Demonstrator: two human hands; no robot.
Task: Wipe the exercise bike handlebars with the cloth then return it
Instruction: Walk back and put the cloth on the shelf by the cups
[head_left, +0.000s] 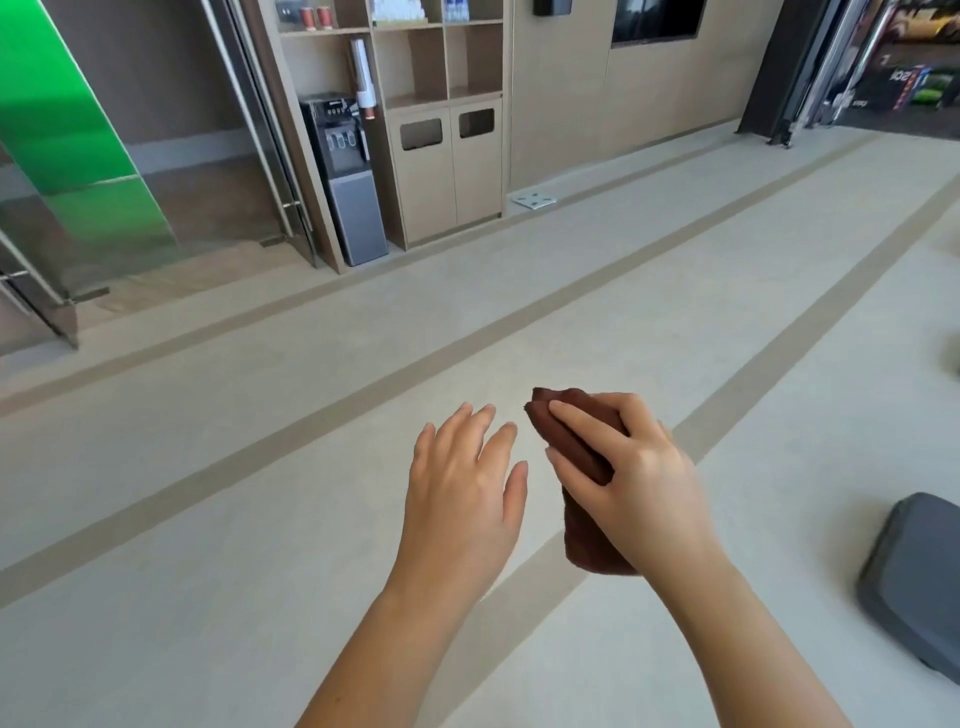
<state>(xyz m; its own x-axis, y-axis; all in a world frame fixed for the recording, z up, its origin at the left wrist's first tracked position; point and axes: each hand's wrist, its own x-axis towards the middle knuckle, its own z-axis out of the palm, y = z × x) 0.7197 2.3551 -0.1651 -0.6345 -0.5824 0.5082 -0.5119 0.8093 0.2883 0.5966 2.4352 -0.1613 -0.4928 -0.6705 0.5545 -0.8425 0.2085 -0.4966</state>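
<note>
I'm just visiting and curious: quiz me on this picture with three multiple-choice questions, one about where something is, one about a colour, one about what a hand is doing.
1. Where does the water dispenser stand?
A. Left of the wooden shelves
B. In the middle of the floor
C. On the grey pad

2. What colour is the cloth?
A. White
B. Dark brown
C. Green

3. What is the left hand doing?
A. Gripping the cloth
B. Open, holding nothing
C. Resting on the floor

Answers:
1. A, the water dispenser stands against the left side of the wooden shelves.
2. B, the cloth is dark brown.
3. B, the left hand has spread fingers; only the right hand grips the cloth.
</note>
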